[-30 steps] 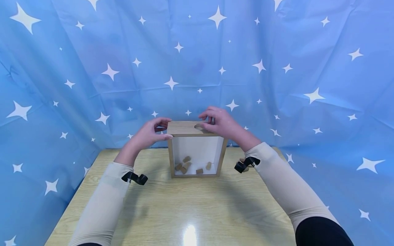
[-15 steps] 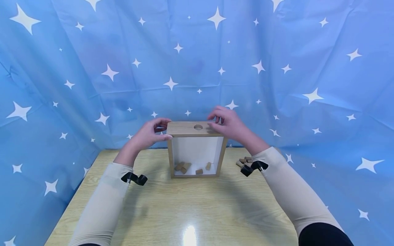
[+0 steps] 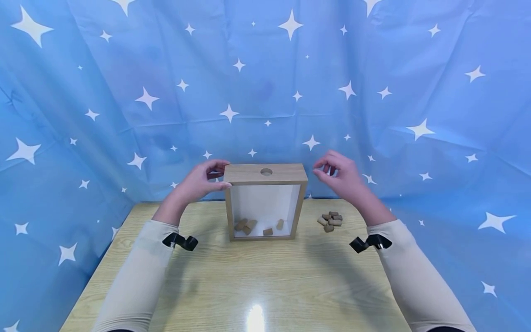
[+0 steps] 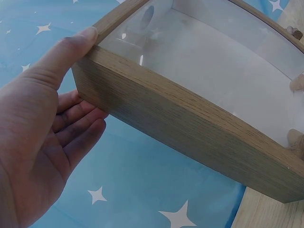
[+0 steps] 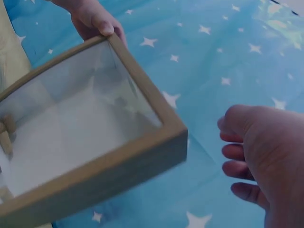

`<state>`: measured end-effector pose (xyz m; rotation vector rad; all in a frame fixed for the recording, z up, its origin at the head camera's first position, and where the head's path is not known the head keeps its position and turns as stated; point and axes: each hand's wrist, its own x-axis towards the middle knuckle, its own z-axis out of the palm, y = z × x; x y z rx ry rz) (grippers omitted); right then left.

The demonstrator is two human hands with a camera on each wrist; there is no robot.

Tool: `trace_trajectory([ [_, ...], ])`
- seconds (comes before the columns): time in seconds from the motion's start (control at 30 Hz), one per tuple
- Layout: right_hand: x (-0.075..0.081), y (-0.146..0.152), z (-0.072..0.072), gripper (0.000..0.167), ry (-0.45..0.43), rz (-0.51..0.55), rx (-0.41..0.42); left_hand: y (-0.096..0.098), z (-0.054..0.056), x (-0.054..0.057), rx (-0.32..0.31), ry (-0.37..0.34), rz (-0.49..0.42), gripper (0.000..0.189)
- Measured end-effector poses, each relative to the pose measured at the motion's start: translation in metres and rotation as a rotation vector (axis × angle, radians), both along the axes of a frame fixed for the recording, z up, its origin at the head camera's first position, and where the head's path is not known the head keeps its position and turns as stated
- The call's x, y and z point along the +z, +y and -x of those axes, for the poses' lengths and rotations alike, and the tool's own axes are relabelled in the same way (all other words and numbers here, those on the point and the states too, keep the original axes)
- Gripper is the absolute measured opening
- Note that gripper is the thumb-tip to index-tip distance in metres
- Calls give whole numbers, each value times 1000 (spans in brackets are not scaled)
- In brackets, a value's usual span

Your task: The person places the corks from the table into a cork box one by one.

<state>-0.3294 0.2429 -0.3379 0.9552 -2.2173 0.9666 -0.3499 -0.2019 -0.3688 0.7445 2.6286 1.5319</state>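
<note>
Near the far edge of the bench point(image 3: 257, 276), a wooden box point(image 3: 244, 173) is stood upright, its upper left corner held by the left hand point(image 3: 197, 180) — the thumb is laid on the front edge, the fingers are bent behind, and the frame is pinched between them. Just beside the upper right corner, the right hand point(image 3: 343, 177) is raised apart from the box, its fingers loosely curled. Both forearms are covered by beige sleeves point(image 3: 137, 272), and a black mount point(image 3: 180, 240) is fixed at each wrist. The box is framed in brown, grained wood, backed in white and fronted by a clear, reflective pane; its top is pierced by a round hole point(image 3: 266, 172). Stubby, cork-like pieces point(image 3: 250, 225) are scattered inside along the bottom — mostly toward the left — and a loose cluster point(image 3: 334, 222) of similar ones is set on the pale, wood-grained bench to the right. Behind, a creased blue cloth point(image 3: 265, 69) is printed with white four-pointed stars.
</note>
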Motion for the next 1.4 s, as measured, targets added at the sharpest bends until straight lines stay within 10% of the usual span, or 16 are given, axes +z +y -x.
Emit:
trace_trajectory([
  [0.5, -46, 51, -19, 6, -241, -126, -183, -1, 0, -1, 1, -8, -5, 74],
  [1.4, -166, 90, -5, 25, -539, -208, -210, 1, 1, 0, 11, -11, -2, 78],
])
